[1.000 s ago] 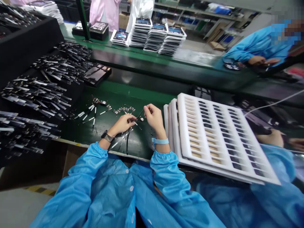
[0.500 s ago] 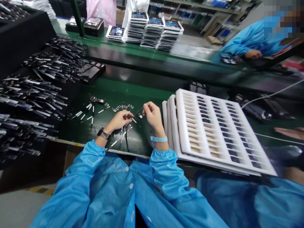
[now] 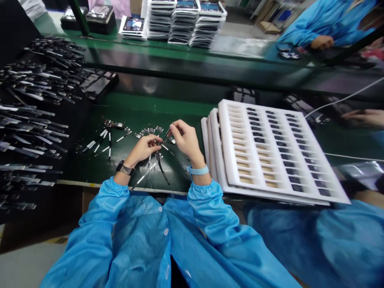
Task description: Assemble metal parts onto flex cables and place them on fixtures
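Swung rightward, a narrow black ribbon-like strip [image 3: 163,171] trails toward the near edge of the green desk [image 3: 178,170], the left hand [image 3: 145,148] seemingly pinching it steady for the slim dark rod [image 3: 166,135] gripped by the right hand [image 3: 186,139].

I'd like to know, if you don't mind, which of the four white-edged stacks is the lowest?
The leftmost white-edged stack: it is a thin pile, while the three stacks to its right stand much taller.
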`<state>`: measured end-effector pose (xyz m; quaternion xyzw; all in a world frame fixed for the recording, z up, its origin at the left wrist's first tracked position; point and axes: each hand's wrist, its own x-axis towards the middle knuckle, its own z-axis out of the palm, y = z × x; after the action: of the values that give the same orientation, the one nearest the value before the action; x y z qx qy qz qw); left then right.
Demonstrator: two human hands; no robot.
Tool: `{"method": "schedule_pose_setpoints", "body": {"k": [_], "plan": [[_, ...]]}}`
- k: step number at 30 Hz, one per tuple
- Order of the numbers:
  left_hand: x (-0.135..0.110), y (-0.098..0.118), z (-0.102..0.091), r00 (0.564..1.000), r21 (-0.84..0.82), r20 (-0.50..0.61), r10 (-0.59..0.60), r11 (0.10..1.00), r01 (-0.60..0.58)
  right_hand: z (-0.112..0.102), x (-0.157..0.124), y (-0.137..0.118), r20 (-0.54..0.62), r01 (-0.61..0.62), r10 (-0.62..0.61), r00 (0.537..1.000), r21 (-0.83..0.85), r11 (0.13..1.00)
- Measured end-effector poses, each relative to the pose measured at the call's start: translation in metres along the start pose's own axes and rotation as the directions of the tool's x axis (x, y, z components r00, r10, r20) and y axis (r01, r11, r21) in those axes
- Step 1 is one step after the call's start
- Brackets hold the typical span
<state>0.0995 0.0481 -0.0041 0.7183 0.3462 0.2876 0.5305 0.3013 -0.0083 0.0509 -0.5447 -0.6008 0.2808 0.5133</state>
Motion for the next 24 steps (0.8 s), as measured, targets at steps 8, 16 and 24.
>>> {"method": "schedule_pose_setpoints", "body": {"k": [8, 16, 24], "plan": [[0.006, 0.008, -0.008, 0.993, 0.186, -0.015, 0.12, 0.976, -0.115, 0.008, 0.004, 0.007, -0.007, -0.076, 0.077, 0.997, 0.106, 0.991], [0.011, 0.015, -0.004, 0.999, 0.204, 0.004, 0.034, 0.978, -0.035, 0.007, 0.004, 0.017, -0.071, -0.079, 0.087, 0.994, 0.106, 0.991], [0.016, 0.012, -0.003, 0.998, 0.122, 0.064, -0.015, 0.993, 0.007, 0.004, 0.002, 0.023, -0.11, -0.099, 0.114, 0.987, 0.136, 0.986]]}}
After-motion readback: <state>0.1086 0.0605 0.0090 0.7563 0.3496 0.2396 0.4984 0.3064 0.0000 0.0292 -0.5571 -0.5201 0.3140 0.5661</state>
